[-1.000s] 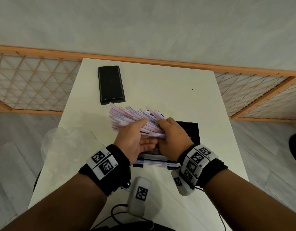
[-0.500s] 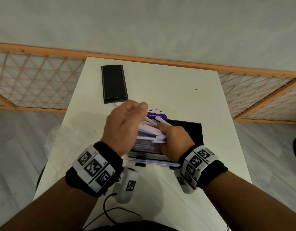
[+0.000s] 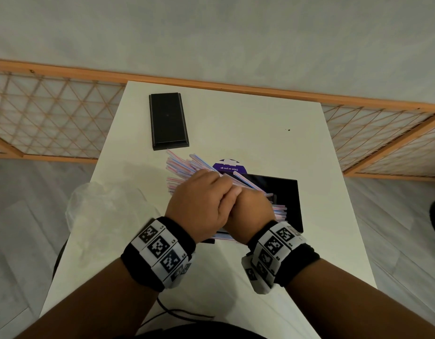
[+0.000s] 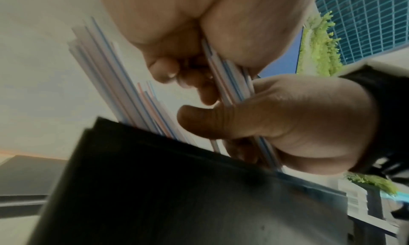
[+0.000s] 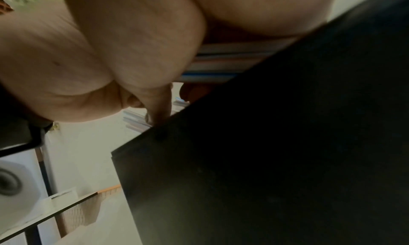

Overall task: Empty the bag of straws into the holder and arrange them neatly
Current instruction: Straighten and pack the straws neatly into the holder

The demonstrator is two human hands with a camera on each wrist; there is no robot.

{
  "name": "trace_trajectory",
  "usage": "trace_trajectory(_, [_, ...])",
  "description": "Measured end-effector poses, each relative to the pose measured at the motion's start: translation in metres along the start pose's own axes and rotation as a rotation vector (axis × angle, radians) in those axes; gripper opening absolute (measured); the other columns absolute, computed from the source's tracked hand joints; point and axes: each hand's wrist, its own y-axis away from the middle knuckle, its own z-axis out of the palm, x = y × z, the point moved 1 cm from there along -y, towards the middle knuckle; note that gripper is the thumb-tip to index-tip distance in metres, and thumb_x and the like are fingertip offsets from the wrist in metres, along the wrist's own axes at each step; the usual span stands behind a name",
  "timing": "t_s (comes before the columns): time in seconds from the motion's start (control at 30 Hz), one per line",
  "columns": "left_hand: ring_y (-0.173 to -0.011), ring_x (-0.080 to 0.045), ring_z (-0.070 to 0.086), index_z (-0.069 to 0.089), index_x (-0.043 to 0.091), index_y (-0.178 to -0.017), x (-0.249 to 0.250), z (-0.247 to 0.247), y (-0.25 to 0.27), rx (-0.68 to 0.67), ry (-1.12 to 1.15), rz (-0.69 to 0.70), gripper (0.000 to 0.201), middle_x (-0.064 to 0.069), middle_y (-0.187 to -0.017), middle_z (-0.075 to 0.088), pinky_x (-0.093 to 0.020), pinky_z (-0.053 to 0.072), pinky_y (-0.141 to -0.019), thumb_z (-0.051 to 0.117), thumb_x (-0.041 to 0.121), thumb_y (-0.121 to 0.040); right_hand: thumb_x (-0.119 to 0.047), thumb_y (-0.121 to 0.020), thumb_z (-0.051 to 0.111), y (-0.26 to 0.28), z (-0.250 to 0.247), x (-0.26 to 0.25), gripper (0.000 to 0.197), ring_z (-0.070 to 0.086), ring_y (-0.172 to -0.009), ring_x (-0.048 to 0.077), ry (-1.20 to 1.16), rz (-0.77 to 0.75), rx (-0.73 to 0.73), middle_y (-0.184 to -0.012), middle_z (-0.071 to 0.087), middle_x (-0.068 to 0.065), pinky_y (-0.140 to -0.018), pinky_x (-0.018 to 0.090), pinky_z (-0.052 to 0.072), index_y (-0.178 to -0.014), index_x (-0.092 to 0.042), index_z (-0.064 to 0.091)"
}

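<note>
A bundle of pink, blue and white striped straws fans out to the upper left over the black holder in the middle of the white table. My left hand lies over the bundle with its fingers curled round it. My right hand sits tight against the left hand and grips the same bundle lower down. In the left wrist view the straws run down behind the holder's dark wall, and the right thumb presses on them. The right wrist view shows straws under my palm beside the holder.
A flat black lid lies at the table's far left. An empty clear plastic bag sits at the left edge. A round purple label shows behind the holder. An orange lattice rail runs behind the table.
My left hand turned from palm-up under the straws, lifted over them, and came down over the bundle against my right hand. The straws now fan out to the upper left.
</note>
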Motion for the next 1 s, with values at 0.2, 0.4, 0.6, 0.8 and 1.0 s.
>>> trace_trajectory(0.2, [-0.079,-0.032,0.055,0.065,0.007,-0.08,-0.005,-0.004,-0.005,0.018,-0.178,0.09,0.029,-0.01,-0.082,0.06,-0.046,0.049,-0.071,0.066,0.034,-0.09,-0.079,-0.066,0.053,0.01,0.009,0.022,0.07,0.053,-0.085,0.025,-0.092,0.038,0.116,-0.09,0.057,-0.002,-0.078,0.037,0.044,-0.096,-0.016,0.06])
trace_trajectory(0.4, [-0.092,-0.03,0.057,0.066,0.007,-0.097,0.002,-0.015,-0.012,0.028,-0.142,0.031,0.022,-0.01,-0.098,0.065,-0.044,0.05,-0.078,0.058,0.02,-0.081,-0.107,-0.043,0.026,0.031,-0.018,0.04,0.116,0.047,-0.1,0.017,-0.123,0.166,0.001,-0.108,0.052,-0.007,-0.093,0.037,0.047,-0.117,-0.023,0.055])
trace_trajectory(0.6, [-0.13,-0.026,0.048,0.056,0.015,-0.124,0.015,-0.015,-0.052,-0.48,-0.418,-0.133,0.058,-0.004,-0.13,0.061,-0.057,0.02,-0.118,0.044,0.059,-0.089,-0.106,-0.041,0.035,0.034,-0.015,0.049,0.123,0.048,-0.108,0.018,-0.08,0.151,-0.086,-0.118,0.053,-0.007,-0.099,0.04,0.045,-0.132,-0.025,0.051])
trace_trajectory(0.8, [-0.121,-0.027,0.055,0.059,0.022,-0.116,0.018,-0.015,-0.039,-0.711,-0.665,-0.286,0.08,0.0,-0.117,0.066,-0.072,-0.001,-0.114,0.022,0.084,-0.083,-0.108,-0.037,0.026,0.034,-0.018,0.051,0.125,0.049,-0.107,0.019,-0.082,0.149,-0.088,-0.119,0.052,-0.005,-0.098,0.04,0.045,-0.129,-0.026,0.047])
trace_trajectory(1.0, [-0.12,-0.024,0.052,0.057,0.025,-0.119,0.033,-0.012,-0.023,-0.738,-0.666,-0.226,0.07,0.001,-0.12,0.062,-0.073,-0.006,-0.113,0.025,0.079,-0.087,-0.082,-0.051,0.042,0.027,-0.02,0.041,0.102,0.052,-0.105,0.025,-0.111,0.1,-0.05,-0.119,0.057,0.0,-0.093,0.041,0.047,-0.129,-0.018,0.054])
